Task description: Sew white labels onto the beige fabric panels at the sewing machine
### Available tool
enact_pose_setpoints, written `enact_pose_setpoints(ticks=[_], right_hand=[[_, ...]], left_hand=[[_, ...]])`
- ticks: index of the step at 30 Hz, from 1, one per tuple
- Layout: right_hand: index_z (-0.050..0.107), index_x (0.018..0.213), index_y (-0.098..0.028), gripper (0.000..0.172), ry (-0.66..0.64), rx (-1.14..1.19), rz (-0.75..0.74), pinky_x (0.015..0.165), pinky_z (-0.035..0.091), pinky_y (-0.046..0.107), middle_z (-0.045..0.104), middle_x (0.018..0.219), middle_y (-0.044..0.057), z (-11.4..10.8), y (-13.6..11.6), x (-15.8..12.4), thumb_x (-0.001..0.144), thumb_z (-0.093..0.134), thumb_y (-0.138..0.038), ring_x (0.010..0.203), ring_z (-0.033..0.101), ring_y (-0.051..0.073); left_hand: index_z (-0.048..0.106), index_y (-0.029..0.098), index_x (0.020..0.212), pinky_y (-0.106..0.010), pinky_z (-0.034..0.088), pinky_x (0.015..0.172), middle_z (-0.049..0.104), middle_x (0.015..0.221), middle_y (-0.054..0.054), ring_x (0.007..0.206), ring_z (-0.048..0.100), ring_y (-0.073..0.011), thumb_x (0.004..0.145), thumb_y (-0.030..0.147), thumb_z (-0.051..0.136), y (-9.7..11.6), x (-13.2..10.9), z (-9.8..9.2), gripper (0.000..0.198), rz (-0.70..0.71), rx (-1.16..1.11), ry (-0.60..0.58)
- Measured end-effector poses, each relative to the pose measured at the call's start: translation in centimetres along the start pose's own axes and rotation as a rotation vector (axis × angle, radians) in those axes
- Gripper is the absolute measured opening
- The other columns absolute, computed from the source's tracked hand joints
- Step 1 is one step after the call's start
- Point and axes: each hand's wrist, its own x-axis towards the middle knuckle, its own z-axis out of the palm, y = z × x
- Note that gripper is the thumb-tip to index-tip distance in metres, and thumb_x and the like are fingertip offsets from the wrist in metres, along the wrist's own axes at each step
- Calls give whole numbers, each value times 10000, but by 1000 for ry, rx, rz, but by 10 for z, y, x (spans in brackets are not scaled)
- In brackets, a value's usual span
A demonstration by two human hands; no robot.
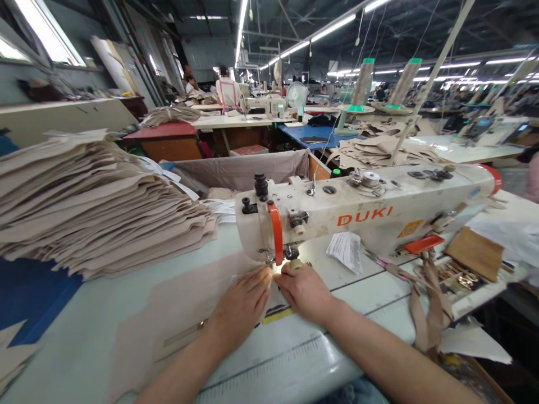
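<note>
A white DUKI sewing machine (370, 216) stands on the pale table (84, 325). A beige fabric piece (168, 314) lies flat under its needle area (275, 264), which is lit by a small lamp. My left hand (242, 306) rests palm down on the fabric just left of the needle, fingers together. My right hand (305, 289) presses the fabric just right of the needle, with a taped fingertip near the presser foot. Neither hand grips anything; both lie flat on the cloth.
A tall stack of beige cut pieces (92, 207) sits at the left. A paper slip (347, 249), beige straps (425, 303) and a brown card (475, 252) lie at the right. A grey bin (244, 168) stands behind the machine. Other workers sit at far tables.
</note>
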Motion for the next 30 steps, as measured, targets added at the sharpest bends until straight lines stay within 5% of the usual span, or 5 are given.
enact_pose_setpoints(ticks=[17,23,28,30], right_hand=[[652,844,-168,181,134,-14,-25,711,378,294,615,785,50,7,2,-8,923,490,-178,770,506,190],[667,885,-157,216,247,71,-98,713,395,297,610,781,70,11,2,-15,928,455,-160,764,502,195],[670,893,-149,252,228,109,-124,733,411,303,607,781,78,10,2,-16,943,424,-166,778,500,201],[670,895,-147,248,215,117,-120,735,414,305,610,790,79,8,1,-17,940,427,-164,788,503,202]], left_hand=[[608,143,1177,-410,509,952,659,1202,-118,1107,610,-224,938,211,375,-12,2,0,340,-182,-70,-110],[508,179,1308,-367,460,1016,591,1321,-82,1211,545,-185,925,219,401,17,-46,-31,400,-190,-2,-130],[205,153,1485,-501,244,1132,310,1520,-165,1419,245,-282,914,344,446,32,-73,-78,649,-411,234,107],[139,146,1501,-509,260,1117,238,1543,-179,1426,209,-315,861,449,513,36,-96,-87,800,-463,270,91]])
